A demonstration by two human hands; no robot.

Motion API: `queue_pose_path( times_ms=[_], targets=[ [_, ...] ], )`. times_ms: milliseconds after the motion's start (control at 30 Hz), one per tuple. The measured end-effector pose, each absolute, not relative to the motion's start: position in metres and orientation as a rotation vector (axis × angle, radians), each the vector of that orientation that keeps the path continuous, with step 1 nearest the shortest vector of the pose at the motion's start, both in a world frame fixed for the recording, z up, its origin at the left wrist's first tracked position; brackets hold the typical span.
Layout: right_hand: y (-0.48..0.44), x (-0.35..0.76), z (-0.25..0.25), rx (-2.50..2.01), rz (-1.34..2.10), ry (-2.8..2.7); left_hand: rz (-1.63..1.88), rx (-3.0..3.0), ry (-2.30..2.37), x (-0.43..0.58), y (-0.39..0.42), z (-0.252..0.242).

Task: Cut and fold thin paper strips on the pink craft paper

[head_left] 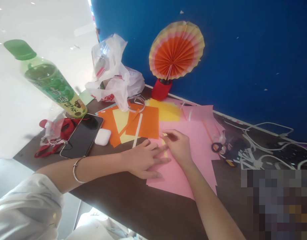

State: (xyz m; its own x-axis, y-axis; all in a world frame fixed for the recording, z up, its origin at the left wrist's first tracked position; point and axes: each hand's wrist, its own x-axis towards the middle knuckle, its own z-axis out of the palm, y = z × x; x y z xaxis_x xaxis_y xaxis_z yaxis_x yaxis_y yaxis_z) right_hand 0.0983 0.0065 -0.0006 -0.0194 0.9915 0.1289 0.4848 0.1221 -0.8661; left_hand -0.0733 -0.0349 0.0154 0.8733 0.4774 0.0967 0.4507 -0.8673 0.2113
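My left hand lies flat with its fingers spread over the left edge of the pink paper. A narrow pale yellow paper strip rests on that pink sheet, partly hidden by my left fingers. My right hand pinches the strip's far end between thumb and forefinger. Just beyond my left hand, a white paper strip lies across orange paper and a pale yellow sheet. Brighter yellow paper lies behind.
A round folded paper fan stands in a red holder by the blue partition. Left are a drink bottle, a phone, a white earphone case and a plastic bag. Scissors, paper scraps and cables lie right.
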Motion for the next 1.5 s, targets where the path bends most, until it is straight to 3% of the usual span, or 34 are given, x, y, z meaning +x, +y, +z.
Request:
queue_pose_path(
  times_ms=[533,1500],
  targets=[
    [0.007,0.112,0.012,-1.468,0.943,-1.727,0.255,2.915,0.608,-0.073,-0.033,0.012],
    [0.012,0.112,0.002,-1.398,0.807,-1.761,0.242,2.885,0.738,-0.074,-0.031,0.015]
  ],
)
